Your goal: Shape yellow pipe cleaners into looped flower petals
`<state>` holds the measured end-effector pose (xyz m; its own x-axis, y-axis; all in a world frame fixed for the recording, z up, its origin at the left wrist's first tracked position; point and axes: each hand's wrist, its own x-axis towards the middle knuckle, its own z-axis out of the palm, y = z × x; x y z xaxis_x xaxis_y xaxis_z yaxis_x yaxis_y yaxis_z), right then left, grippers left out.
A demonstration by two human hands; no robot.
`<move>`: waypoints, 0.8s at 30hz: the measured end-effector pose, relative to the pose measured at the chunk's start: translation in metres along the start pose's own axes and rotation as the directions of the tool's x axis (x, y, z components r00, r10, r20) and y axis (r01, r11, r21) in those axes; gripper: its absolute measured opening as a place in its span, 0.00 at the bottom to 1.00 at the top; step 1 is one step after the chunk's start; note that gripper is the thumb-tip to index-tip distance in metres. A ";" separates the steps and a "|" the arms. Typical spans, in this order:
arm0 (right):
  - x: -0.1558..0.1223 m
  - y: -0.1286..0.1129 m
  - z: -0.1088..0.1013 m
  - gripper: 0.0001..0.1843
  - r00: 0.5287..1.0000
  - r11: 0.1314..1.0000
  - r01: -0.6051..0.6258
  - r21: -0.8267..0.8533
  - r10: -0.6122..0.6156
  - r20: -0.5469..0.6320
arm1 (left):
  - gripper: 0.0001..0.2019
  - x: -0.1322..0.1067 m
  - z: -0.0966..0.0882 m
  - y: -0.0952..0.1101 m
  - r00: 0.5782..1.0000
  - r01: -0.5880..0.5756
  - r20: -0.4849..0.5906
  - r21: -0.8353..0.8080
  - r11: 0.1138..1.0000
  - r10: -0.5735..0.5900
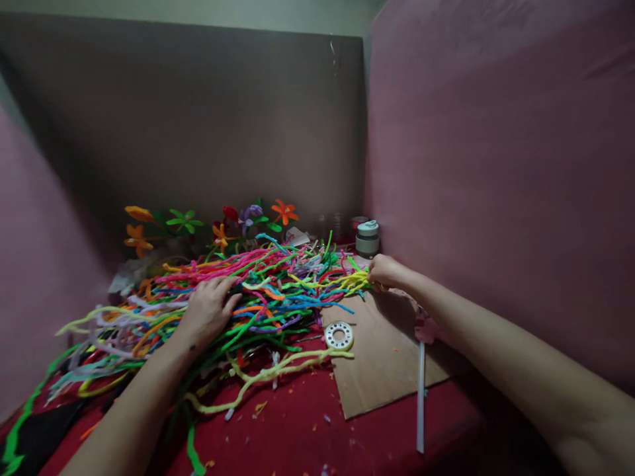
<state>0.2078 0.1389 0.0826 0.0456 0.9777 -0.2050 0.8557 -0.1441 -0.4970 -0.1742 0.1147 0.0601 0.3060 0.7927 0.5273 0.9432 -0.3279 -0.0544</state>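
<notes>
A large heap of many-coloured pipe cleaners (248, 264) spreads over the red-covered table. My left hand (211, 304) rests on the heap, palm down, thumb apart from the fingers. At the heap's right end, my right hand (384, 271) is closed around the ends of some yellow pipe cleaners (354, 283); its fingertips are partly hidden. Below it lies a sheet of brown cardboard (381, 354). A round white spool of tape (339, 336) sits at the cardboard's left edge. One long pale-yellow pipe cleaner (248, 383) curves across the front of the heap.
Fuzzy flowers (186, 221) in several colours stand behind the heap. A lidded jar (368, 239) is near the pink wall at right. A thin whitish stick (421, 396) lies over the cardboard and the table. Small scraps dot the red cloth (297, 430).
</notes>
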 end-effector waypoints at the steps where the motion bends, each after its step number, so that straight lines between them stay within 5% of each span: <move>1: 0.000 -0.001 0.000 0.06 1.000 1.000 0.002 -0.001 -0.002 -0.002 | 0.20 0.000 0.000 0.000 1.000 -0.002 0.002 -0.001 1.000 0.002; 10: -0.005 0.010 -0.005 0.08 0.994 0.982 0.107 0.159 -0.106 -0.014 | 0.18 0.002 -0.004 0.004 0.999 0.000 -0.049 -0.067 0.998 -0.004; 13: -0.011 0.011 -0.009 0.08 0.990 0.961 0.138 0.239 -0.132 -0.042 | 0.16 0.003 -0.024 0.015 0.988 0.011 -0.152 -0.097 0.995 -0.026; 17: -0.032 0.003 -0.020 0.08 0.978 0.913 0.202 0.356 -0.166 -0.127 | 0.12 -0.003 -0.062 0.051 0.889 0.041 -0.446 -0.141 0.989 -0.101; 19: -0.048 -0.005 -0.022 0.08 0.967 0.874 0.244 0.420 -0.190 -0.167 | 0.10 -0.009 -0.076 0.077 0.883 0.034 -0.433 -0.326 0.945 -0.181; 21: -0.065 -0.014 -0.021 0.07 0.957 0.793 0.288 0.537 -0.211 -0.200 | 0.08 -0.015 -0.081 0.106 0.959 0.104 -0.144 -0.623 0.775 -0.244; 22: -0.074 -0.018 -0.019 0.07 0.951 0.736 0.308 0.602 -0.222 -0.215 | 0.10 -0.017 -0.080 0.119 0.965 0.233 0.104 -0.756 0.611 -0.240; 24: -0.090 -0.025 -0.013 0.08 0.934 0.647 0.357 0.674 -0.239 -0.265 | 0.14 -0.019 -0.073 0.142 0.846 0.533 0.514 -0.818 0.218 -0.140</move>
<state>0.1887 0.0561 0.1243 -0.0252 0.9882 0.1508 0.2220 0.1526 -0.9630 -0.0555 0.0158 0.1045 0.1932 0.9810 0.0179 0.2625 -0.0693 0.9624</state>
